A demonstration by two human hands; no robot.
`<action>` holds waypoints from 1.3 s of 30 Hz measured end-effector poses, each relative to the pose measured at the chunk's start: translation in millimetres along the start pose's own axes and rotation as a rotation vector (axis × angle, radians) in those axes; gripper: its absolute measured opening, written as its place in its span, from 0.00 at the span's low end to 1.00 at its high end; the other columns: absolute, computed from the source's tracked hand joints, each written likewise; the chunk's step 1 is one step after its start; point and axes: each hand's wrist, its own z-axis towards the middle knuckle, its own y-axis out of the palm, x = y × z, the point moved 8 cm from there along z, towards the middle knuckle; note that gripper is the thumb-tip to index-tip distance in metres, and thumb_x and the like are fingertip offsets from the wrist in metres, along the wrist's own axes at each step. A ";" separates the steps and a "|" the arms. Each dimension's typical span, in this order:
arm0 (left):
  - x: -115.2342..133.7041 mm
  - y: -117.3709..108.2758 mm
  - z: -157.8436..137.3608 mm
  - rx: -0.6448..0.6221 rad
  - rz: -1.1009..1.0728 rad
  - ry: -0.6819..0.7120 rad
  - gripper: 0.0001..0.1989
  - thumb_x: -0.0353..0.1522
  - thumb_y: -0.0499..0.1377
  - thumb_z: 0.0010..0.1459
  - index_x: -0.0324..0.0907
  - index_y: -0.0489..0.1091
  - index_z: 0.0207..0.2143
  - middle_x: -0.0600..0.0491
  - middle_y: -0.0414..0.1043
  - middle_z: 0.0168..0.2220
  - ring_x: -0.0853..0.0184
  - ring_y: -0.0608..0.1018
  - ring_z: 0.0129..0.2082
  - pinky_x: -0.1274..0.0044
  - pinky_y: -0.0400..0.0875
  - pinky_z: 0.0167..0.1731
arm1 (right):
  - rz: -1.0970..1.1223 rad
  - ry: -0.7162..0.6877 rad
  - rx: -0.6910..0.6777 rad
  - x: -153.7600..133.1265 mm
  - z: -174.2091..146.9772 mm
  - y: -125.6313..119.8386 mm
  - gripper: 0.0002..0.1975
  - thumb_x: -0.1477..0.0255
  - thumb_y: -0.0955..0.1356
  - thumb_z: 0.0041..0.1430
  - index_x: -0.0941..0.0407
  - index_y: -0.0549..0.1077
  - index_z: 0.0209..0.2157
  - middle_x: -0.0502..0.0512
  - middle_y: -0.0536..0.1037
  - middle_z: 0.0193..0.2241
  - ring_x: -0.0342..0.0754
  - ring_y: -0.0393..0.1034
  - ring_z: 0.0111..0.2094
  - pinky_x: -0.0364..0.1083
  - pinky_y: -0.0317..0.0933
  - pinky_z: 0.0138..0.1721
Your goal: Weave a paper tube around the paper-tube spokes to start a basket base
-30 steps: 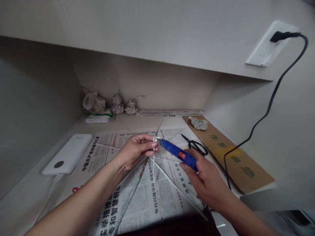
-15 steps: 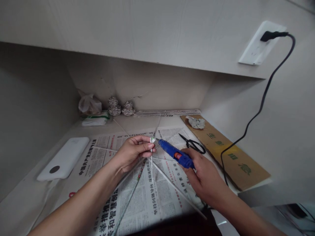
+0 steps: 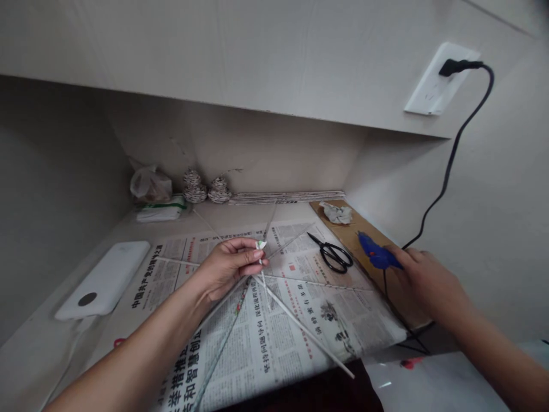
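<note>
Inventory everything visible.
Table: 1, pale, centre
Newspaper: count unclear, white, on table
Sticks: several, whitish, over newspaper
Scissors: 1, black, on newspaper
Cardboard: 1, brown, right
Crumpled paper: 1, grey, on cardboard
Glue gun: 1, blue, over cardboard
Power bank: 1, white, left
Cable: 1, white, at power bank
Bag: 1, whitish, back left
Packet: 1, white-green, beside bag
Woven gourds: 2, greyish, beside bag
Stick bundle: 1, greyish, at back
Socket: 1, white, upper right
Cord: 1, black, at socket
Unclear item: 1, red, lower right
Left hand: 1, pinching sticks
Right hand: 1, holding glue gun

Pale table [image 3: 240,214], plain back wall [image 3: 266,149], shadowed left wall [image 3: 51,171], upper panel [image 3: 214,57] with white socket [image 3: 422,97], dim light
</note>
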 end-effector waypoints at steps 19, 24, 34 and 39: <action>-5.4 -1.1 2.7 0.009 0.045 -0.039 0.13 0.26 0.72 0.39 0.36 0.73 0.29 0.52 0.76 0.25 0.64 0.81 0.28 0.80 0.78 0.24 | 0.645 0.048 0.090 -84.4 -12.1 -37.8 0.18 0.64 0.63 0.62 0.54 0.68 0.51 0.58 0.79 0.40 0.54 0.75 0.38 0.50 0.68 0.38; -5.6 1.8 0.2 -0.008 0.054 -0.033 0.15 0.27 0.73 0.39 0.36 0.73 0.30 0.51 0.76 0.25 0.65 0.81 0.27 0.81 0.78 0.24 | 0.849 -0.109 0.055 -148.8 -8.2 -61.4 0.17 0.69 0.63 0.62 0.54 0.65 0.53 0.59 0.77 0.45 0.53 0.73 0.43 0.50 0.67 0.43; -2.5 6.0 -3.3 -0.019 0.072 -0.033 0.14 0.27 0.72 0.40 0.36 0.73 0.30 0.52 0.77 0.27 0.68 0.80 0.27 0.83 0.76 0.24 | 0.838 -0.178 0.007 -171.9 -4.1 -65.3 0.18 0.71 0.62 0.61 0.55 0.63 0.53 0.61 0.76 0.44 0.54 0.72 0.42 0.53 0.67 0.40; -2.6 4.6 -2.2 -0.017 0.056 -0.014 0.15 0.26 0.72 0.39 0.36 0.73 0.30 0.52 0.77 0.27 0.68 0.80 0.26 0.82 0.77 0.24 | 0.839 -0.195 0.035 -173.7 -7.5 -67.7 0.20 0.73 0.62 0.59 0.53 0.62 0.53 0.59 0.76 0.45 0.54 0.73 0.43 0.53 0.67 0.41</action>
